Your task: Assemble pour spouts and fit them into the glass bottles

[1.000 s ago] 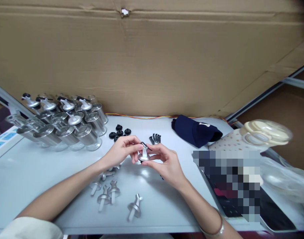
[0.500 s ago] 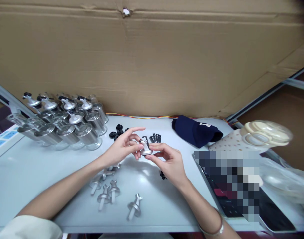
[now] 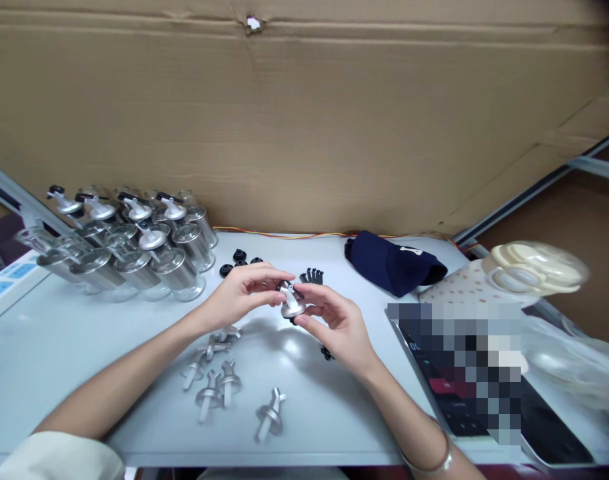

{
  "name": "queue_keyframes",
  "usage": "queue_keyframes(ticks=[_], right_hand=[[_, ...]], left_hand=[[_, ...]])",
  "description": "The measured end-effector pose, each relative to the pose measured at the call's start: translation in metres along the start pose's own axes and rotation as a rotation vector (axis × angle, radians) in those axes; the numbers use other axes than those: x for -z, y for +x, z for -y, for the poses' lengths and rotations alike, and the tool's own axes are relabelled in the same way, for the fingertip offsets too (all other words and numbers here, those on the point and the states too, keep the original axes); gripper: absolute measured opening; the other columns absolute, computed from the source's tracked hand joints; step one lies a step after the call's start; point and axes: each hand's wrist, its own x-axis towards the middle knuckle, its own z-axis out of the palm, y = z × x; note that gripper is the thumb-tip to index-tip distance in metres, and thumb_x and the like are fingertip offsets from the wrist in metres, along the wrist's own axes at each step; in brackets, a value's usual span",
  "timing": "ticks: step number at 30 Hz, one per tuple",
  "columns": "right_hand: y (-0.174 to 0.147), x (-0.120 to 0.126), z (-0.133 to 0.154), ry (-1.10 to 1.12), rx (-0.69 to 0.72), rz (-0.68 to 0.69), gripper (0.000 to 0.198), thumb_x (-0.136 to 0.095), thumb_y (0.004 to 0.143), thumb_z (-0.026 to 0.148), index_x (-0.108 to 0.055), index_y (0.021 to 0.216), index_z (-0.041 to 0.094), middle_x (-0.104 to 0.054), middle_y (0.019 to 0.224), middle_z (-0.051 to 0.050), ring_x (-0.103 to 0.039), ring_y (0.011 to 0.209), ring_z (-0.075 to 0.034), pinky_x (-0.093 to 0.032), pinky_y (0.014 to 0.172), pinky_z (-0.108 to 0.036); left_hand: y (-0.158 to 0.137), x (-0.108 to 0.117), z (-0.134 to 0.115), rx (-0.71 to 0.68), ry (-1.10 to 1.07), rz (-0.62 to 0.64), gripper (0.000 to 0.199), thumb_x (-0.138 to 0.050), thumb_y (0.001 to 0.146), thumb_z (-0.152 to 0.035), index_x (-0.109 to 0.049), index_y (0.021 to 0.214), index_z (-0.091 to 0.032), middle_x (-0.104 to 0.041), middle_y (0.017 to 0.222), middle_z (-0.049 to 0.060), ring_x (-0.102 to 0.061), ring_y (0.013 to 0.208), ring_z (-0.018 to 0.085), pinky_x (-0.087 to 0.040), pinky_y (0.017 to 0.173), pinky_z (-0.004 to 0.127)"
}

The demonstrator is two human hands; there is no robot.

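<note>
A silver pourer spout (image 3: 293, 308) with a black lever on top is held above the table between my two hands. My right hand (image 3: 338, 325) pinches its round collar from the right, thumb low and fingers behind. From the left, my left hand (image 3: 247, 291) closes thumb and fingers around the spout's upper end and lever, partly covering them. Below my left arm lie several bare silver pourer spouts (image 3: 228, 381) with white stems. Behind my hands are black round stoppers (image 3: 239, 256) and a row of black levers (image 3: 312, 275).
Glass-and-steel bottles (image 3: 134, 270), some topped with pourers, crowd the left back beside a power strip (image 3: 7, 285). At right are a navy cap (image 3: 392, 263), a spotted tumbler (image 3: 464, 280), a partly pixelated tablet (image 3: 452, 400) and a plastic bag (image 3: 574, 360). Cardboard (image 3: 304, 133) stands behind.
The black lever stood up from the spout and now lies lower along it. My left fingers have come down and closed around the spout's top; my right hand stays on the collar.
</note>
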Motion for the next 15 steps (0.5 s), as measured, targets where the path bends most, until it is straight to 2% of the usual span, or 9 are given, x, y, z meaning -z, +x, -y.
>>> queue_keyframes(ticks=[11, 15], right_hand=[[-0.0007, 0.0024, -0.0033, 0.066, 0.037, 0.033, 0.044, -0.074, 0.074, 0.017, -0.066, 0.114, 0.032, -0.071, 0.101, -0.004, -0.067, 0.089, -0.017, -0.057, 0.078, -0.031], [-0.0010, 0.0026, -0.0004, 0.092, 0.044, 0.069, 0.038, -0.072, 0.077, 0.020, -0.066, 0.114, 0.029, -0.070, 0.107, -0.006, -0.067, 0.090, -0.018, -0.055, 0.080, -0.033]], left_hand=[[-0.0013, 0.0045, -0.0009, -0.148, 0.129, -0.044, 0.022, -0.073, 0.074, -0.017, -0.073, 0.096, -0.018, -0.064, 0.078, 0.002, -0.060, 0.066, 0.009, -0.053, 0.065, 0.019], [-0.0012, 0.0064, -0.0056, -0.122, 0.104, 0.001, 0.024, -0.074, 0.072, -0.019, -0.073, 0.097, -0.018, -0.066, 0.084, 0.004, -0.062, 0.069, 0.010, -0.056, 0.066, 0.021]])
